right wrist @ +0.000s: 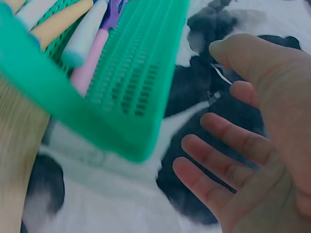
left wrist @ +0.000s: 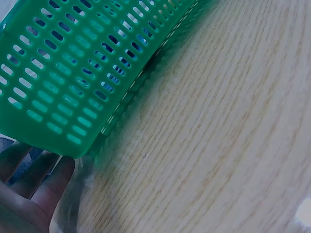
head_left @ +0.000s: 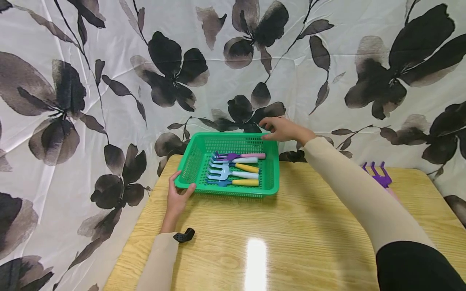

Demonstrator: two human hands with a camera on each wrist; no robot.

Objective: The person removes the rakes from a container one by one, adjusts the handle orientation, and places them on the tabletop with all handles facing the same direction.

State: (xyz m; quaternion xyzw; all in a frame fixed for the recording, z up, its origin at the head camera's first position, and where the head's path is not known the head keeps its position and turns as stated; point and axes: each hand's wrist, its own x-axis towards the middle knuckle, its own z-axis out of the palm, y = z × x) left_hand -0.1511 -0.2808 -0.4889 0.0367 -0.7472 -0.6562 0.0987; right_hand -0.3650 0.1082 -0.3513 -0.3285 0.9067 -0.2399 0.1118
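A green plastic basket [head_left: 227, 190] stands at the far side of the table. Inside lie several small hand forks side by side: blue ones with yellow handles [head_left: 245, 182], light blue ones with white handles [head_left: 244, 175] and a purple one with a pink handle [head_left: 253, 155]. My left hand [head_left: 177, 201] grips the basket's near left corner, thumb on the front side and fingers round the left. By the far right corner is my right hand [head_left: 281, 129], fingers loosely spread and holding nothing; the right wrist view shows it apart from the basket wall [right wrist: 146, 131].
Another purple hand fork [head_left: 381, 178] lies on the right of the wooden table [head_left: 309, 242], its pink handle partly behind my right sleeve. A white cloth with dark flowers [head_left: 120, 48] hangs close behind the basket. A black band [head_left: 184, 235] is on my left wrist.
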